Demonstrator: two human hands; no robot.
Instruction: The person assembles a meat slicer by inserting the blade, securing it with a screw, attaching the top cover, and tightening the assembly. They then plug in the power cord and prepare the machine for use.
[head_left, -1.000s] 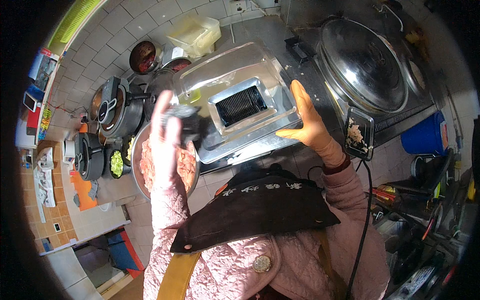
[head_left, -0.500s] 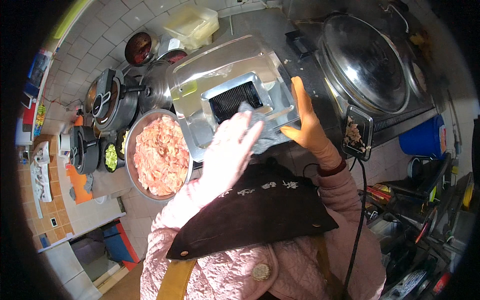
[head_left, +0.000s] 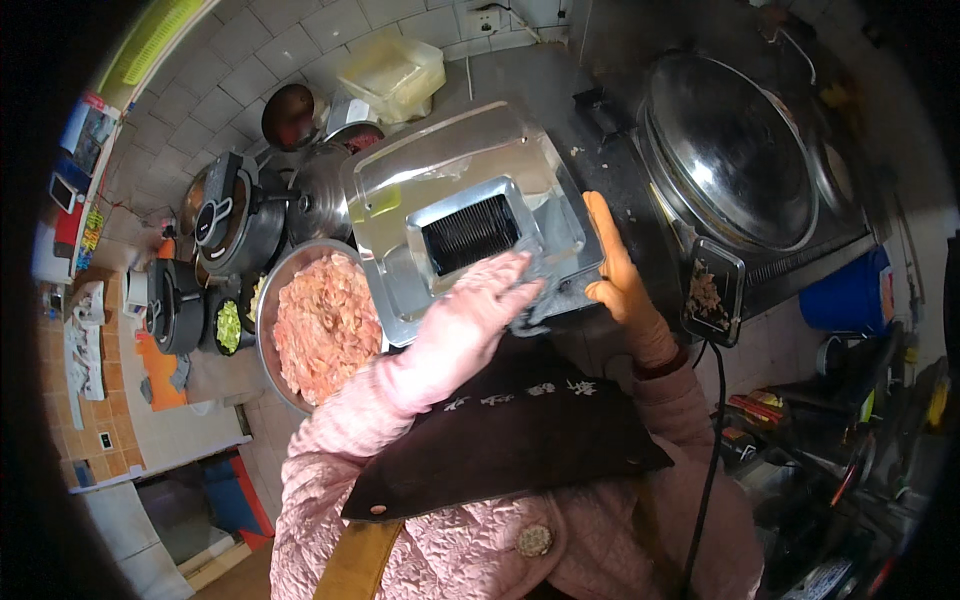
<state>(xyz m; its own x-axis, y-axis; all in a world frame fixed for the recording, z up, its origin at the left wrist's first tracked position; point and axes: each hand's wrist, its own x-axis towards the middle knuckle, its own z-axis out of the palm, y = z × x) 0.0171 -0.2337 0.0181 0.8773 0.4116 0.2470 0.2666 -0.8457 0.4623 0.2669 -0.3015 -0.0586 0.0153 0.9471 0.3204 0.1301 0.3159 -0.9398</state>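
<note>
A shiny steel top with a raised rim lies tilted in front of me, a dark slotted opening at its middle. It looks like the feed tray of a meat cutter. My bare left hand presses a damp grey cloth onto the steel just right of the opening; its fingers are slightly blurred. An orange rubber glove covers my right hand. That hand rests along the tray's right edge, fingers stretched out and thumb apart. To the left, a large steel bowl holds sliced raw pale-pink meat.
Black pots, a glass lid and a bowl of chopped greens crowd the left. Behind stands a translucent plastic tub. On the right are a large domed lid, a small tray of scraps, a blue bucket and a hanging black cable.
My left hand has slid the cloth rightward, away from the slotted opening. My right hand stays at the tray's edge. The view has shifted slightly, and the bright light on my left hand has faded.
</note>
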